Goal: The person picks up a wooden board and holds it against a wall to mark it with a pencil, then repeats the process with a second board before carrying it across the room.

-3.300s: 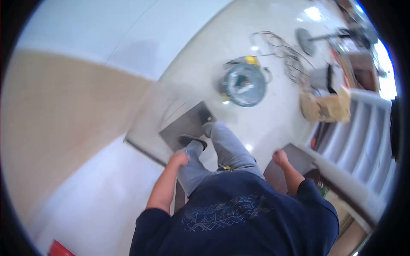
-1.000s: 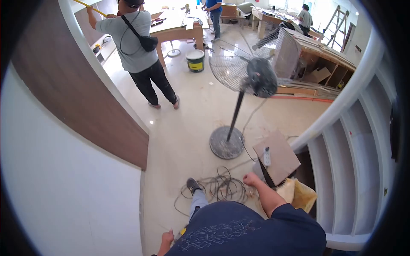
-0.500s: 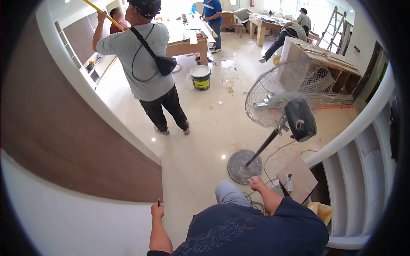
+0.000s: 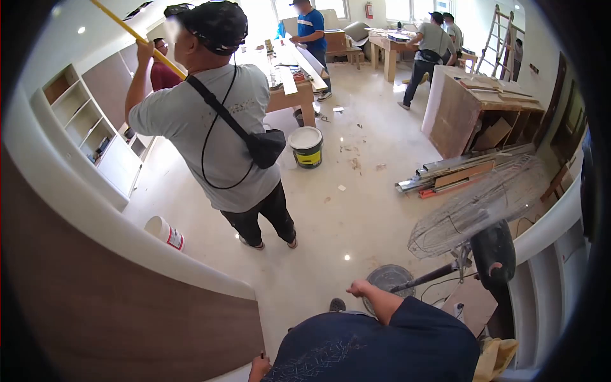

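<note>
At the bottom edge my left hand (image 4: 259,367) is closed on a short dark stick-like object (image 4: 262,354) that points up beside the brown panel (image 4: 146,286). My right hand (image 4: 358,288) reaches forward with its fingers curled together; whether anything is in them is too small to tell. Just right of that hand is the round base (image 4: 389,284) of a stand fan (image 4: 493,251), whose pole leans to the right. One shoe (image 4: 337,304) shows in front of my dark shirt.
A person in grey (image 4: 232,127) stands ahead with a yellow pole (image 4: 137,37). Beyond are a lidded bucket (image 4: 306,148), a workbench (image 4: 296,100) and other people. At right are stacked boards (image 4: 464,170) and a wooden cabinet (image 4: 455,114). A white bucket (image 4: 164,233) stands at left.
The view has moved forward, so the person in grey looks larger and the fan lies further right. My left hand is lower in view. The far worker who was bent low now stands.
</note>
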